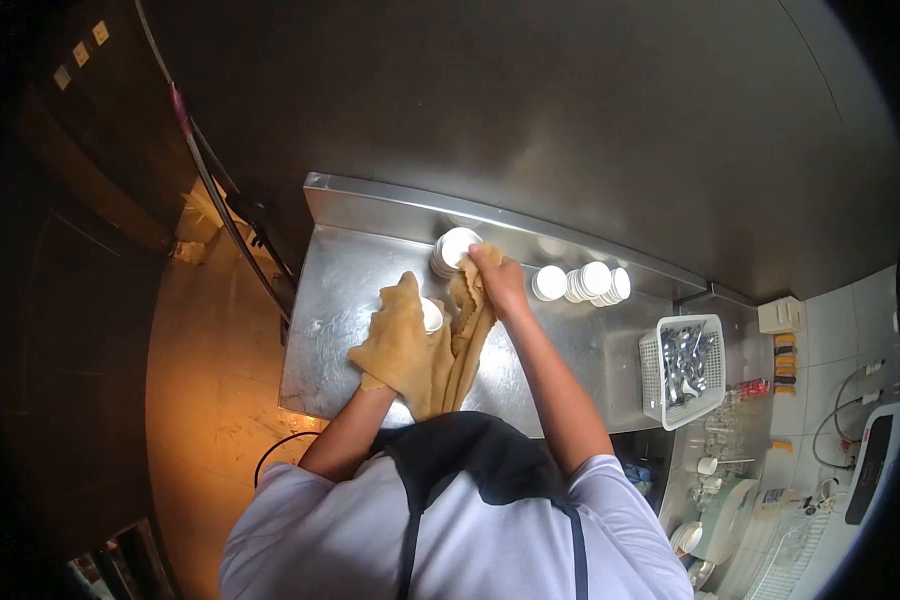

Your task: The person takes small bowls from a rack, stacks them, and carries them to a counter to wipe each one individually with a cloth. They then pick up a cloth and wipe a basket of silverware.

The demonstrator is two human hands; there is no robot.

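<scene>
A large tan cloth (400, 345) drapes over my left hand (377, 382), covering its fingers; only the wrist end shows. Against that covered hand, a small white bowl (432, 316) peeks out between the folds, held through the cloth. My right hand (500, 280) is closed on a bunched upper part of the same cloth, its thumb right at the top of a stack of small white bowls (457, 250). The stack stands on the steel counter (325, 300) near its back edge.
More stacks of white bowls (594, 280) line the counter's back to the right. A white plastic basket (652, 375) of metal cutlery stands at the right end. Beyond it are glasses (727, 430) and plates (686, 538). A cable (225, 215) hangs at left.
</scene>
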